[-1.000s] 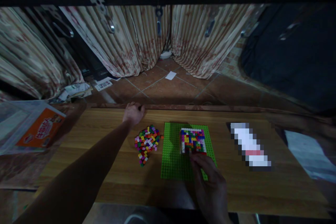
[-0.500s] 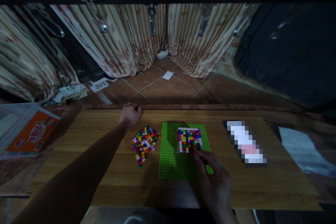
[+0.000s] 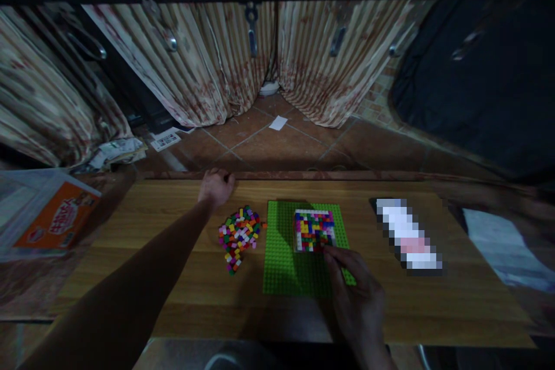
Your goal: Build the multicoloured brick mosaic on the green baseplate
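A low block built of many-coloured toy bricks [image 3: 314, 228] stands on a green studded baseplate [image 3: 284, 272], with white bricks along its far and left sides. My right hand [image 3: 358, 295] is at the block's near right corner, thumb and forefinger pinched together. Whatever is between those fingertips is too small and dark to make out. To the left of the baseplate lies a loose pile of small coloured bricks [image 3: 240, 234]. Beyond that pile my left hand [image 3: 217, 187] rests at the table's far edge, its fingers curled in and no object visible in it.
On the wooden table [image 3: 403, 312], a phone with a blurred-out screen [image 3: 410, 237] lies to the right. A pale sheet [image 3: 505, 248] is beyond the right edge. An orange-labelled plastic bag [image 3: 56, 214] sits at the left. Striped curtains [image 3: 195, 63] hang behind, with papers on the tiled floor.
The view has shifted very slightly. My right hand stays pinched at the same corner of the brick block, and my left hand keeps its place at the far edge.
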The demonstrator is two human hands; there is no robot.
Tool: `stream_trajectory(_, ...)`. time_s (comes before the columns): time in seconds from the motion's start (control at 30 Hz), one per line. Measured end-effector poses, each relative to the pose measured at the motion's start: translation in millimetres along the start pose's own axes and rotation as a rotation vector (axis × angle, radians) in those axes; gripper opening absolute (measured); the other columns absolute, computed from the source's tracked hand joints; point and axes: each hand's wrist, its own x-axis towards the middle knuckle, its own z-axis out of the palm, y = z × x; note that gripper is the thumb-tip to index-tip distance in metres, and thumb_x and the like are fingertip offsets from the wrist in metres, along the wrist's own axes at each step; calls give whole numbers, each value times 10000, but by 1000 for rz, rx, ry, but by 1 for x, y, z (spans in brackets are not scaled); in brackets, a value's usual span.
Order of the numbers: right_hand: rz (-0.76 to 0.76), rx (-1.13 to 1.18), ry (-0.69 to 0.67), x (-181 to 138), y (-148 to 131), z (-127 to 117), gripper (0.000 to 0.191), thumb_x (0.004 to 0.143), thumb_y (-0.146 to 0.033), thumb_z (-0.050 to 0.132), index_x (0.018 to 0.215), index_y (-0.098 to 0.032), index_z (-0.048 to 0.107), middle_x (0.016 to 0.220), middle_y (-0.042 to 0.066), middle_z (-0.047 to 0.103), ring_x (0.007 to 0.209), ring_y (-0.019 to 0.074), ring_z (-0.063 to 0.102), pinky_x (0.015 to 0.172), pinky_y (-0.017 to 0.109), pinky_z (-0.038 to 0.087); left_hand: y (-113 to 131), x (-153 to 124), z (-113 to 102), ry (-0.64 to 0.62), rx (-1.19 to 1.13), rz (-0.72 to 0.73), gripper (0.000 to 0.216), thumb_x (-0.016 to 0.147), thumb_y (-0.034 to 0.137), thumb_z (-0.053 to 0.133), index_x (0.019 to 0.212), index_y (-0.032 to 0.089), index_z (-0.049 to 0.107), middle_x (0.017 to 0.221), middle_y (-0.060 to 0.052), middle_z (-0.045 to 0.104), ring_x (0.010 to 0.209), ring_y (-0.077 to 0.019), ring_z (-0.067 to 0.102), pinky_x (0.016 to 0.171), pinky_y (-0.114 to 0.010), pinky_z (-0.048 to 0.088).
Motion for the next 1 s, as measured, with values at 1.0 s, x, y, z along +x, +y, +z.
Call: stream_trajectory(1.0,-205,-293,78,35,2,10,233,944,-383,586,923,-214,745,916,74,766,860,244,694,820,416,490,-1,1,2,-7,6,-4,413,924,381,367,897,155,711,1000,-160,699,1046,-297,601,1002,-412,427)
